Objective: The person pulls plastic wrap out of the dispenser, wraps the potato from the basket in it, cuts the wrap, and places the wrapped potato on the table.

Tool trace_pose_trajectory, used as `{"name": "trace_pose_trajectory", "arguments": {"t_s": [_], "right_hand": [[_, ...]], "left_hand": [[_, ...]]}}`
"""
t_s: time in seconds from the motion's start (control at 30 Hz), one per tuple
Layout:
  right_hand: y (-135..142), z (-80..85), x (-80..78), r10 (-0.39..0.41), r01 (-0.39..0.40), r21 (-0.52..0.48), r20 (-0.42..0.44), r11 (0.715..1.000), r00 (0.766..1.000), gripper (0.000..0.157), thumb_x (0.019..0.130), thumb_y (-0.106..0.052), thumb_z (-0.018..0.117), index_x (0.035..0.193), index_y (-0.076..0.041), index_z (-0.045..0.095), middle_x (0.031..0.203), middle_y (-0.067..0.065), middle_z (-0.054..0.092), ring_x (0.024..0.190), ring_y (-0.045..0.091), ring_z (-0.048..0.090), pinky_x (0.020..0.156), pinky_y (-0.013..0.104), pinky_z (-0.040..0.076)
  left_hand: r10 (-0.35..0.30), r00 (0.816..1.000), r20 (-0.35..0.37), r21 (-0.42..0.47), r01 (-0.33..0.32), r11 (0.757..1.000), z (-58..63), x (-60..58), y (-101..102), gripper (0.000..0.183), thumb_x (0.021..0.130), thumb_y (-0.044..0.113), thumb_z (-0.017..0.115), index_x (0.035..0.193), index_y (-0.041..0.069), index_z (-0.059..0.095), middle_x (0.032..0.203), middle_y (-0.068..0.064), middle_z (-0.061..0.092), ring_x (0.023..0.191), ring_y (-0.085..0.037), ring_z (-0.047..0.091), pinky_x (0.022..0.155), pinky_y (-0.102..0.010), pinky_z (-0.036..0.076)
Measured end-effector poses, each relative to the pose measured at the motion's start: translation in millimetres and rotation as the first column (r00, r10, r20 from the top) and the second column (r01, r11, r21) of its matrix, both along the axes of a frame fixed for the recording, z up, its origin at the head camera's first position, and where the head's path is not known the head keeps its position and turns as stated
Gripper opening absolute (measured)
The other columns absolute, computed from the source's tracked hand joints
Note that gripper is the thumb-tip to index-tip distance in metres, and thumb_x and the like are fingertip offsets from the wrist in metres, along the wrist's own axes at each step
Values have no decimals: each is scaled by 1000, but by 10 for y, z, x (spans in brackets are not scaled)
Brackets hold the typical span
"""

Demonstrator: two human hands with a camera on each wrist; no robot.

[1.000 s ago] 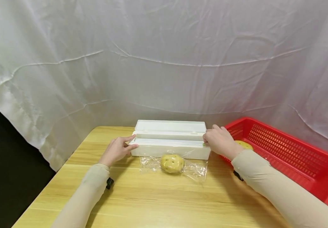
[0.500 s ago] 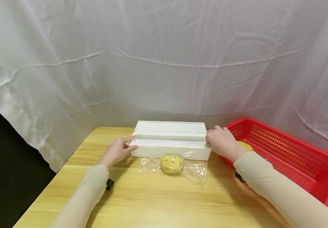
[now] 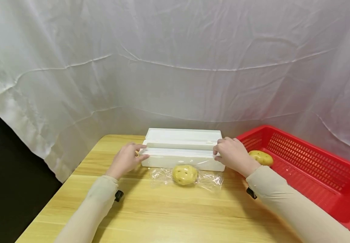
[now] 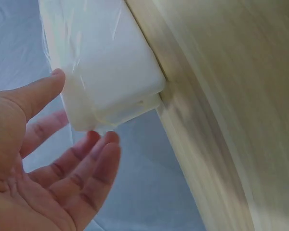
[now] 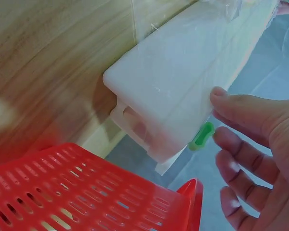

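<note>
Wrist pics dimmer vs. head pic

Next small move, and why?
Probably left hand and right hand lifting the clear film off the white box toward the front potato: film drapes over the box front and each hand sits at one end. I can't tell whether it's cut.

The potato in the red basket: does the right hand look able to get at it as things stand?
Probably yes: the right hand is near this potato, and the red basket has an open top; it would likely just need to clear the rim.
</note>
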State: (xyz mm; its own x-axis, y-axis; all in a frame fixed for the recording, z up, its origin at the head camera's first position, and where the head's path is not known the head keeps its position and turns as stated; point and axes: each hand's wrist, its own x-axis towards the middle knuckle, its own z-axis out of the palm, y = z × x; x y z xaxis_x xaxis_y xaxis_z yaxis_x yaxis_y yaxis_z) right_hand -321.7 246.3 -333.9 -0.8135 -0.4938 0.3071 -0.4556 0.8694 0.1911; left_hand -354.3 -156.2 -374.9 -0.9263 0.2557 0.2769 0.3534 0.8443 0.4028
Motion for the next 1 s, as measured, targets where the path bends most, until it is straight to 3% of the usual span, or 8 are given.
{"name": "trace_pose_trajectory", "arguments": {"t_s": [0.27, 0.57, 1.0], "right_hand": [[23, -49, 4, 45, -46, -31, -48, 998, 998, 24, 84, -12, 88, 70, -24, 72, 75, -4, 65, 76, 25, 61, 75, 46, 56], [26, -93, 15, 54, -57, -45, -71, 997, 996, 30, 84, -5, 81, 65, -23, 66, 72, -4, 62, 75, 26, 60, 76, 45, 55], [28, -118, 72, 65, -72, -51, -129, 996, 989, 19, 83, -7, 82, 74, -19, 70, 77, -1, 64, 75, 26, 63, 68, 42, 53]], "left_hand": [[-21, 994, -109, -1, 21, 1000, -3, 31, 44, 23, 95, 28, 84, 116, 18, 83, 121, -9, 72, 100, -25, 69, 80, -45, 59], [-45, 975, -217, -48, 36, 998, -38, 33, 96, 7, 91, 17, 87, 97, 18, 84, 111, -5, 73, 93, -24, 70, 78, -44, 60], [-90, 957, -274, -79, 71, 994, -25, 71, 101, 7, 91, 13, 85, 92, 17, 79, 107, -3, 72, 84, -18, 64, 71, -37, 57]]}}
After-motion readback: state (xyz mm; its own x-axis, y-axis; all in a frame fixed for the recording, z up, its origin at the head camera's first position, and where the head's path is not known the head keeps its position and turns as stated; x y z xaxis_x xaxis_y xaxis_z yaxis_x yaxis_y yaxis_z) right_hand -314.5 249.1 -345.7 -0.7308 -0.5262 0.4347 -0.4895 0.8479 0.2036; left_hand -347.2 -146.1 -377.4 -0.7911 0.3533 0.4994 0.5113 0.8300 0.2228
